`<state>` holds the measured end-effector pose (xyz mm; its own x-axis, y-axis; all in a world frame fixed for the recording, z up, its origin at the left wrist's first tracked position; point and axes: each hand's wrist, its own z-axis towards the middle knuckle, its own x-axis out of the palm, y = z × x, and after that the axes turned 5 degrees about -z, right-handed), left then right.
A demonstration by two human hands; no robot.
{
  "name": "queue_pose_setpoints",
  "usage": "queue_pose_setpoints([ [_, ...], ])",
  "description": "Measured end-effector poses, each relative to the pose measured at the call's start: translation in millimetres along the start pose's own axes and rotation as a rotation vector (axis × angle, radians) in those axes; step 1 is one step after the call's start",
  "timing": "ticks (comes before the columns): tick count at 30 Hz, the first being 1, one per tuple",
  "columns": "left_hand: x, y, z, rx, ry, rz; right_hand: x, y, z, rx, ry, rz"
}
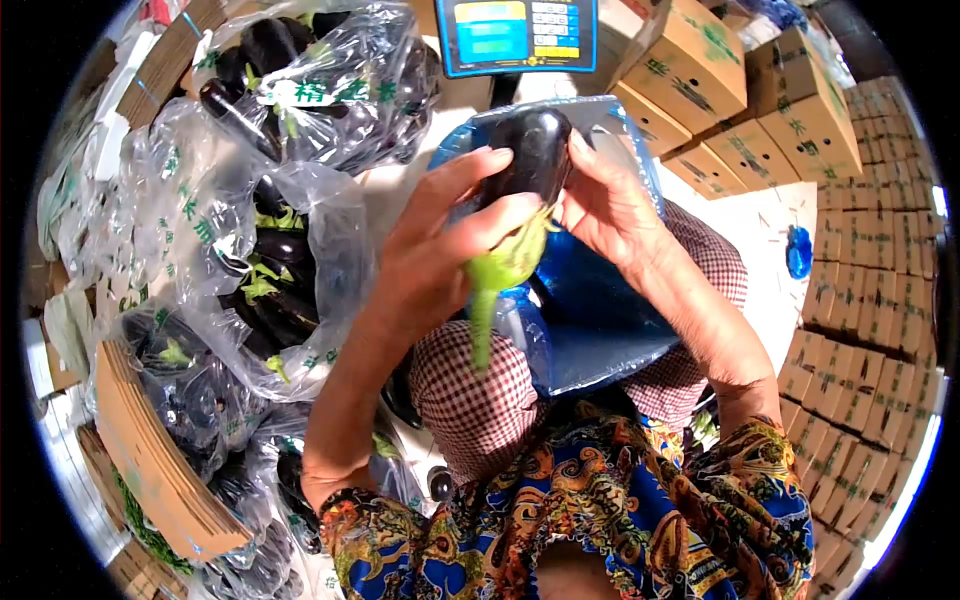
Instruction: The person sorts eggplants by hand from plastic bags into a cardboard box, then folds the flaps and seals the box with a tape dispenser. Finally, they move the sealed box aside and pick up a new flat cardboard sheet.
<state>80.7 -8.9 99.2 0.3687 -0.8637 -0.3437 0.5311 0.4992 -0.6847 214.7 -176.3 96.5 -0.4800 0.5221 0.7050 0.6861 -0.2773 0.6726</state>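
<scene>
Between my hands I hold a dark, glossy eggplant (537, 150), its green cap and long stem pointing down toward me. My left hand (440, 225) has its fingers wrapped along one side of it, near the cap. On the opposite side, the thumb and fingers of my right hand (612, 205) press against it. Beneath the eggplant, a blue plastic-lined container (610, 355) rests between my knees; part of its inside is hidden by my hands and the eggplant.
Clear plastic bags of eggplants (285, 250) lie to the left, beside flattened cardboard (165, 460). A blue scale display (517, 38) stands ahead. Cardboard boxes (690, 65) are piled at upper right, and stacked cartons (870, 260) line the right side.
</scene>
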Motion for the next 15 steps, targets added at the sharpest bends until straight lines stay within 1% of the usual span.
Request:
queue_pose_setpoints([
  [1, 2.9, -0.1, 7.0, 0.022, 0.090, 0.127, 1.9, -1.4, -3.7, 0.000, -0.045, 0.046],
  [2, 11.7, 8.0, 10.2, 0.040, 0.105, -0.007, -5.9, 0.7, -1.6, 0.055, -0.066, 0.034],
  [3, 18.2, 17.5, 12.0, 0.103, 0.130, -0.022, -12.6, 2.4, 1.5, 0.074, -0.115, 0.064],
  [5, 22.1, 13.9, 16.4, 0.089, 0.197, 0.006, -30.1, 6.6, 4.4, 0.085, -0.178, -0.096],
  [6, 21.2, 14.8, 18.2, 0.066, 0.251, -0.001, -28.9, 6.0, 1.0, 0.089, -0.220, -0.126],
  [7, 22.9, 19.3, 18.7, 0.124, 0.246, 0.052, -38.1, 5.7, -3.8, 0.108, -0.190, -0.169],
  [9, 26.4, 25.2, 16.5, 0.063, 0.182, -0.027, -33.9, 8.5, -15.1, 0.236, -0.422, -0.470],
  [10, 24.2, 22.2, 18.3, 0.010, 0.159, -0.017, -25.5, 13.1, -26.6, 0.118, -0.390, -0.699],
  [11, 24.1, 19.5, 14.9, -0.199, 0.144, -0.210, -43.5, 16.6, -33.9, -0.030, -0.260, -0.883],
  [13, 24.2, 26.2, 7.8, -0.381, 0.257, -0.260, -37.3, 36.9, -43.7, -0.001, 0.014, -1.246],
  [14, 32.8, 30.9, 2.4, -0.468, 0.256, -0.333, -39.8, 31.1, -40.1, -0.056, 0.164, -1.263],
  [15, 45.8, 37.6, -3.6, -0.551, 0.254, -0.406, -26.2, 30.0, -39.4, 0.043, 0.169, -1.417],
])
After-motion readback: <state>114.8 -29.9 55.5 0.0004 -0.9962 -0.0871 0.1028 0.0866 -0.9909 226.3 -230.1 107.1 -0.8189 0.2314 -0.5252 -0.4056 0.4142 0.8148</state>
